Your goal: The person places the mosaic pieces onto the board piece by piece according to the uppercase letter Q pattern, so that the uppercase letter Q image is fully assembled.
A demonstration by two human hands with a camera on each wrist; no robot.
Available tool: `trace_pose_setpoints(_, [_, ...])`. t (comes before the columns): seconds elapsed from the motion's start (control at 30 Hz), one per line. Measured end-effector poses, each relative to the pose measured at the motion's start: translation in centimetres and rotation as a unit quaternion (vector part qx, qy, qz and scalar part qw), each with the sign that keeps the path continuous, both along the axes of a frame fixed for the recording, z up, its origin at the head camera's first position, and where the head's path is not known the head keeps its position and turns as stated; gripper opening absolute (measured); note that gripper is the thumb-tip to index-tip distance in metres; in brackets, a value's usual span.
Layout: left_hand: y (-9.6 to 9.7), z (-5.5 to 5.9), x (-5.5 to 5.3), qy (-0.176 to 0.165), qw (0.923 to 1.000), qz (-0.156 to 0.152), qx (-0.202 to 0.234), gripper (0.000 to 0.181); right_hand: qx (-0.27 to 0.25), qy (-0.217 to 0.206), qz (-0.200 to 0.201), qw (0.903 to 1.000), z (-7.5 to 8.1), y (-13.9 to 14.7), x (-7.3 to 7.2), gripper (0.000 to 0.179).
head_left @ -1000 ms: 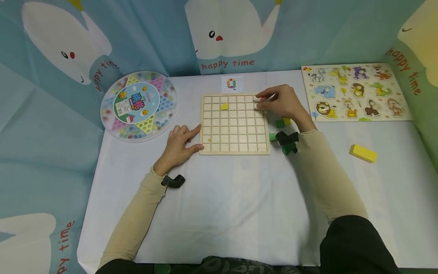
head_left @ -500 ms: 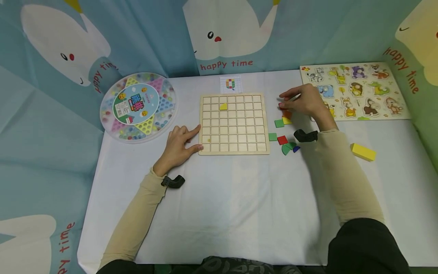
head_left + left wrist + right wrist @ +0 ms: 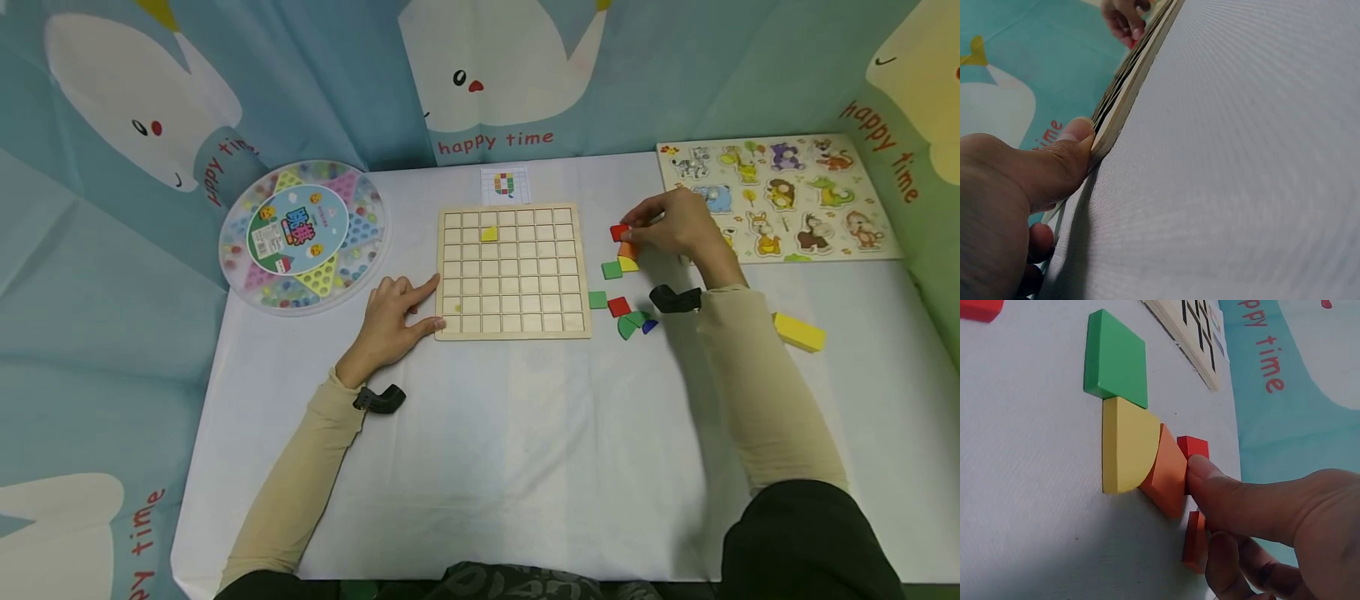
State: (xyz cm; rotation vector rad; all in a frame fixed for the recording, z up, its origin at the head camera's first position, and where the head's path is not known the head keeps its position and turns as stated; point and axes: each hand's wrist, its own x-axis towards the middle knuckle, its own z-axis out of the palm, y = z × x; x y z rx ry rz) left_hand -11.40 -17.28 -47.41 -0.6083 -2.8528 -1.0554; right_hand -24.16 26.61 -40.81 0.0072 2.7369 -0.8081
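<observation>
The wooden grid board (image 3: 512, 275) lies on the table with a yellow piece (image 3: 489, 234) in one upper cell. My left hand (image 3: 386, 323) rests at its left edge, the index fingertip touching that edge and the thumb pressing the near corner, as the left wrist view also shows. Right of the board, my right hand (image 3: 678, 223) pinches a red block (image 3: 618, 232) low at the table. In the right wrist view, an orange piece (image 3: 1167, 472) and a yellow rounded piece (image 3: 1127, 447) lie beside my thumb. Another orange-red piece (image 3: 1195, 542) shows near the curled fingers.
Green squares (image 3: 612, 270), a second red block (image 3: 618, 307), green rounded pieces and a blue one (image 3: 650, 327) lie nearby. A pattern card (image 3: 505, 185) sits behind the board. A round game box (image 3: 300, 237), an animal puzzle (image 3: 780, 200) and a yellow bar (image 3: 798, 332) stand farther out.
My right hand has moved right from the board's upper right corner to the loose pieces, uncovering several of them. The left hand stays at the board's edge.
</observation>
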Motion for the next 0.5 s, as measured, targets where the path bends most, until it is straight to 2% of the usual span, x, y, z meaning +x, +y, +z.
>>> trace_pose_setpoints(0.2, [-0.03, -0.03, 0.02, -0.001, 1.0, 0.0, 0.003, 0.074, 0.004, 0.001, 0.001, 1.0, 0.09, -0.13, 0.09, 0.035])
trace_pose_setpoints(0.5, [-0.12, -0.3, -0.08, 0.001, 1.0, 0.001, 0.001, 0.074, -0.03, 0.015, 0.004, 0.9994, 0.18, -0.31, -0.11, 0.04])
